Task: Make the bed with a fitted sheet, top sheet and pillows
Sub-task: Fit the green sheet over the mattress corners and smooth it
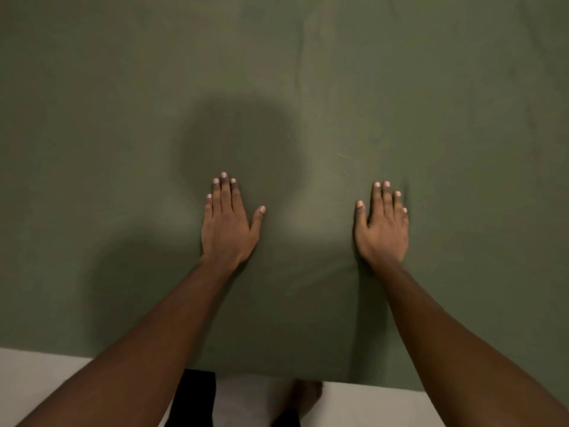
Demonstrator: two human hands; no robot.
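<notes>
**Both hands flat on the green sheet**

So the olive-green sheet [308, 72] fills pretty much the whole frame, spread flat, and I can't tell whether it's the fitted one or the top one. Its near edge runs along the bottom of the frame, with pale floor [37, 371] below it.

The left hand [226, 229] sits palm-down on the sheet just left of center, its fingers [224, 192] straight and close together, thumb out to the side, gripping nothing. The right hand [383, 232] is the same deal right of center: flat, fingers straight, just resting on the fabric. The two hands are well apart.

A faint crease [300, 66] runs down the upper middle, and a round shadow [237, 140] lies above the left hand. A bare foot [306, 396] and some dark clothing [194, 396] show at bottom center.
</notes>
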